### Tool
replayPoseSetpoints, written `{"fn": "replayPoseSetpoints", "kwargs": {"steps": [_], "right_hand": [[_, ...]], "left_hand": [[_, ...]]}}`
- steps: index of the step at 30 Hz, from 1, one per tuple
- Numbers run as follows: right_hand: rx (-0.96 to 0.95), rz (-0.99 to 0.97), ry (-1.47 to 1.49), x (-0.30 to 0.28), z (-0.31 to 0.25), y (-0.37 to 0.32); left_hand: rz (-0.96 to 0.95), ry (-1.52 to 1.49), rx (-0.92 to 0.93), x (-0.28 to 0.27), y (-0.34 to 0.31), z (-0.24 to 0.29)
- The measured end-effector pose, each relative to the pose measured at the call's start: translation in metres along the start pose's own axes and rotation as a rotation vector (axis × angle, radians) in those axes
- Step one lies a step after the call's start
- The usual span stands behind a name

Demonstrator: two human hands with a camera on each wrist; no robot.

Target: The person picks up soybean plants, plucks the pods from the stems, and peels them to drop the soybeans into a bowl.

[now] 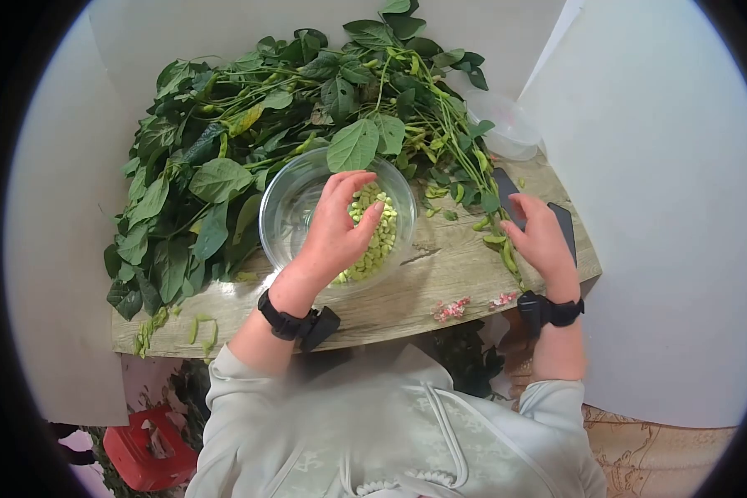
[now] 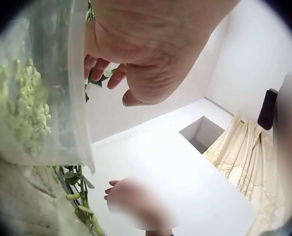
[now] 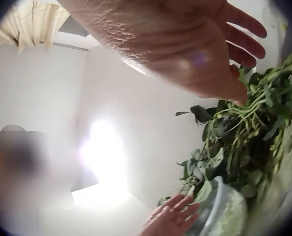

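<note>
A glass bowl of shelled green beans stands mid-table in the head view. My left hand hovers over the beans with loosely bent fingers and nothing visible between them. The left wrist view shows the same hand beside the bowl wall. A big heap of leafy soybean stalks lies behind and left of the bowl. My right hand rests flat at the table's right end, fingers straight, on a dark phone next to loose pods. The right wrist view shows that palm spread.
A clear plastic container sits back right. A second dark phone lies under my right hand. Pink scraps and empty pods lie near the table's front edge. White boards close in the sides. A red object sits on the floor.
</note>
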State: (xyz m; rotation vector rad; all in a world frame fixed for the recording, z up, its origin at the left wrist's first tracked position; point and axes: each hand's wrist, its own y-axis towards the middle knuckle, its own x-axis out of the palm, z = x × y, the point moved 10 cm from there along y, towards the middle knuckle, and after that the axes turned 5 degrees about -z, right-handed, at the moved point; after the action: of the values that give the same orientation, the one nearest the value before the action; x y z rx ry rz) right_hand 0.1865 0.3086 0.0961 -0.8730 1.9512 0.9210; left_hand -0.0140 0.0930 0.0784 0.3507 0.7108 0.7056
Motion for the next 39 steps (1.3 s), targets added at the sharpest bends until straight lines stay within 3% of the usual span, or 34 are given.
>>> {"fn": "replayPoseSetpoints", "kwargs": {"steps": [7, 16, 19, 21, 25, 28, 31, 33, 39], "right_hand": [[0.098, -0.055, -0.133, 0.057, 0.025, 0.004], [0.162, 0.093, -0.291, 0.079, 0.048, 0.023], [0.145, 0.164, -0.214, 0.078, 0.054, 0.027], [0.033, 0.319, -0.024, 0.067, 0.051, 0.025], [0.021, 0.375, 0.118, 0.068, 0.056, 0.035], [0.122, 0.366, 0.338, 0.077, 0.070, 0.056], [0.001, 0.468, 0.410, 0.064, 0.042, 0.075], [-0.043, 0.495, 0.681, 0.057, 0.019, 0.087], [-0.059, 0.412, 0.718, 0.086, -0.012, 0.128]], "left_hand": [[-0.022, -0.021, -0.015, 0.003, -0.001, 0.002], [-0.059, -0.059, -0.060, 0.007, -0.002, 0.001], [-0.070, -0.064, -0.052, 0.008, -0.003, 0.001], [-0.068, -0.069, -0.051, 0.009, -0.004, 0.000], [-0.078, -0.067, -0.057, 0.012, -0.004, -0.002], [-0.083, -0.091, -0.049, 0.013, -0.004, -0.001], [-0.082, -0.112, -0.045, 0.013, -0.003, 0.001], [-0.086, -0.118, -0.051, 0.013, -0.003, 0.000], [-0.116, -0.148, -0.149, 0.016, -0.003, -0.011]]}}
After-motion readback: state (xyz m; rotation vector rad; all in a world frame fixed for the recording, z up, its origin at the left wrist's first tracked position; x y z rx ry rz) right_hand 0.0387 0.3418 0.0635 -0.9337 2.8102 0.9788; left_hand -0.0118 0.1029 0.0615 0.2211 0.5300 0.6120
